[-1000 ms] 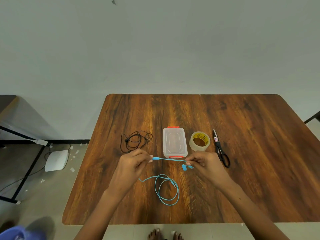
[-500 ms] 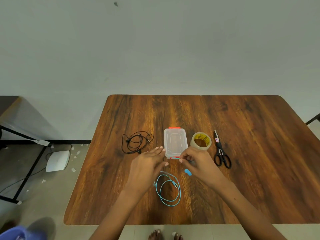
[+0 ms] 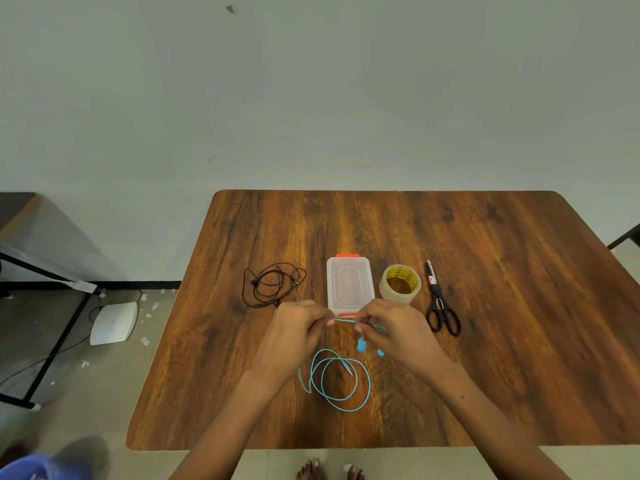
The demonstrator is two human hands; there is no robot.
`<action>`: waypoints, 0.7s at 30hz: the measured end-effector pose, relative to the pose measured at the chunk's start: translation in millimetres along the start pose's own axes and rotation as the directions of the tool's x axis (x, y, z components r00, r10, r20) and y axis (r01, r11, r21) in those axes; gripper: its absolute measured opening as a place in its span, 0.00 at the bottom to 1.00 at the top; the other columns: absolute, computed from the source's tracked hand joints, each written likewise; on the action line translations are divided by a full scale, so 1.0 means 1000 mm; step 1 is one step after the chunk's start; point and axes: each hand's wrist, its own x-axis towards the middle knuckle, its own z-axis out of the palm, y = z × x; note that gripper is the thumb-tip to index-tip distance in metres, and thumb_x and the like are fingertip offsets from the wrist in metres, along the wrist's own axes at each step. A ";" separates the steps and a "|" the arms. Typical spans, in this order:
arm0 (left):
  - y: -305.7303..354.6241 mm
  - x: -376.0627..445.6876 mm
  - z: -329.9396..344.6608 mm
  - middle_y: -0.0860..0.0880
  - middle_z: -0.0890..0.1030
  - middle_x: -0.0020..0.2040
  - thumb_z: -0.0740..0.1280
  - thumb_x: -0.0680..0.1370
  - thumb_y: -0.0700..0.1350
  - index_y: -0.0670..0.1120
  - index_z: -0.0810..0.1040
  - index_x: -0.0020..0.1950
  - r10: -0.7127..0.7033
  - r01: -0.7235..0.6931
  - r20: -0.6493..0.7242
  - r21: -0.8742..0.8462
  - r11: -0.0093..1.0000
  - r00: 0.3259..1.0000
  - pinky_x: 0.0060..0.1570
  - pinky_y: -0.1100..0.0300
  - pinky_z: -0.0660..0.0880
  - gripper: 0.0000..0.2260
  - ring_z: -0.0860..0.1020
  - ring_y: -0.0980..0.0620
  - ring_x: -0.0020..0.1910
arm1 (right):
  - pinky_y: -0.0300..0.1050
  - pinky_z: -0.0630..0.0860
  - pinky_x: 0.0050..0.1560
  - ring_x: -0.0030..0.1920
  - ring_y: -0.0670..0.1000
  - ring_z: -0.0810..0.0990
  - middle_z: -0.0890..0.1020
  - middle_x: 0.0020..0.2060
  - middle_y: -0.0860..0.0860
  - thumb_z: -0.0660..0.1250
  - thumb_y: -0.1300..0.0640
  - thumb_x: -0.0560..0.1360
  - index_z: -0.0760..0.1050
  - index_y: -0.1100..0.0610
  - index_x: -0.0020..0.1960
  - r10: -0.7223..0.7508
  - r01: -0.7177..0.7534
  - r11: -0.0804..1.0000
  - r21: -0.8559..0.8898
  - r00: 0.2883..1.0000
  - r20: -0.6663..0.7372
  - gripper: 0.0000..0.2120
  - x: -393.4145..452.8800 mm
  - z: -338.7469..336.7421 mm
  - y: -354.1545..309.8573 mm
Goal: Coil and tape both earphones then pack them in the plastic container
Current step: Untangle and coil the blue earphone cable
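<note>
Both hands hold the blue earphone (image 3: 335,379) above the wooden table (image 3: 502,341). My left hand (image 3: 294,329) pinches its cord and my right hand (image 3: 394,329) pinches it a short way to the right, with a taut stretch between them. Two blue earbuds hang below my right hand. The remaining cord lies in loose loops on the table in front of me. The black earphone (image 3: 273,284) lies tangled to the left of the clear plastic container (image 3: 349,284), which has its lid on and red clips. A tape roll (image 3: 400,284) stands right of the container.
Black scissors (image 3: 441,306) lie right of the tape roll. A white box (image 3: 114,322) and cables sit on the floor left of the table, beside a black metal frame (image 3: 52,344). Bare feet (image 3: 329,472) show below the near table edge.
My hands first held a long stretch of blue cord between them, then came close together. My left hand let go and now pinches the cord again nearer my right hand.
</note>
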 end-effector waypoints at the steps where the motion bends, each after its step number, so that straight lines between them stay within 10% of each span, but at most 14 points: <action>1: -0.002 -0.001 -0.001 0.54 0.82 0.36 0.71 0.73 0.38 0.46 0.85 0.45 -0.011 0.011 -0.009 0.000 1.000 1.000 0.37 0.76 0.67 0.05 0.77 0.62 0.35 | 0.36 0.76 0.41 0.46 0.43 0.79 0.83 0.46 0.43 0.70 0.52 0.74 0.81 0.50 0.49 0.024 -0.024 1.000 -0.007 1.000 0.007 0.05 -0.001 -0.001 0.003; 11: 0.000 0.002 -0.001 0.53 0.82 0.37 0.71 0.73 0.38 0.45 0.85 0.46 0.033 -0.034 -0.022 -0.062 0.997 0.999 0.36 0.73 0.70 0.05 0.77 0.62 0.35 | 0.32 0.74 0.56 0.55 0.38 0.78 0.81 0.51 0.39 0.78 0.58 0.64 0.76 0.46 0.57 0.023 -0.129 0.883 0.451 0.972 0.233 0.24 0.014 0.004 -0.008; 21: -0.008 0.001 -0.007 0.53 0.82 0.37 0.70 0.73 0.40 0.48 0.84 0.46 0.043 -0.048 -0.072 -0.078 0.996 0.996 0.36 0.59 0.75 0.05 0.79 0.60 0.36 | 0.31 0.76 0.43 0.40 0.41 0.82 0.84 0.37 0.44 0.75 0.59 0.69 0.83 0.51 0.42 0.109 -0.175 0.824 0.539 0.982 0.153 0.04 0.021 0.013 -0.013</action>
